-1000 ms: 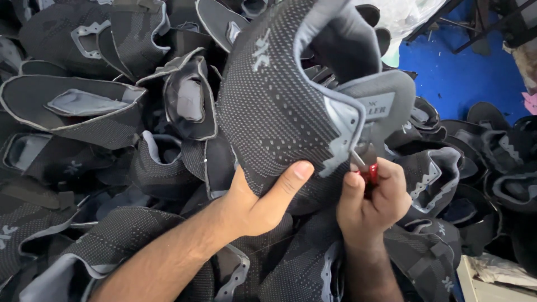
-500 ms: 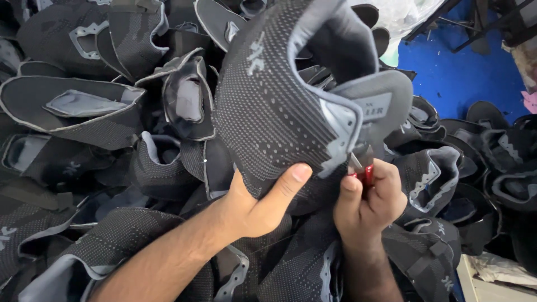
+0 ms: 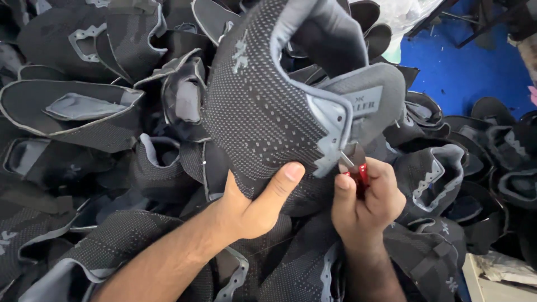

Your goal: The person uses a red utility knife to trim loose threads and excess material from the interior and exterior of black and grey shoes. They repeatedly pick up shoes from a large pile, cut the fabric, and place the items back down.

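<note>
Left hand [image 3: 251, 210] holds one shoe upper [image 3: 268, 112]; right hand [image 3: 369, 204] grips one cutter [image 3: 356, 168].

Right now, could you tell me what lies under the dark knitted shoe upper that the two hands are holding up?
Under the shoe upper lies a pile of similar dark uppers. The left hand grips its lower edge; the right hand holds red-handled snips there. What bears the pile is covered.

Dark knit shoe upper [image 3: 263, 112] upright, red-handled snips [image 3: 358, 168] touching.

Soft, even daylight; sharp focus, faint shadows, no glare.
</note>
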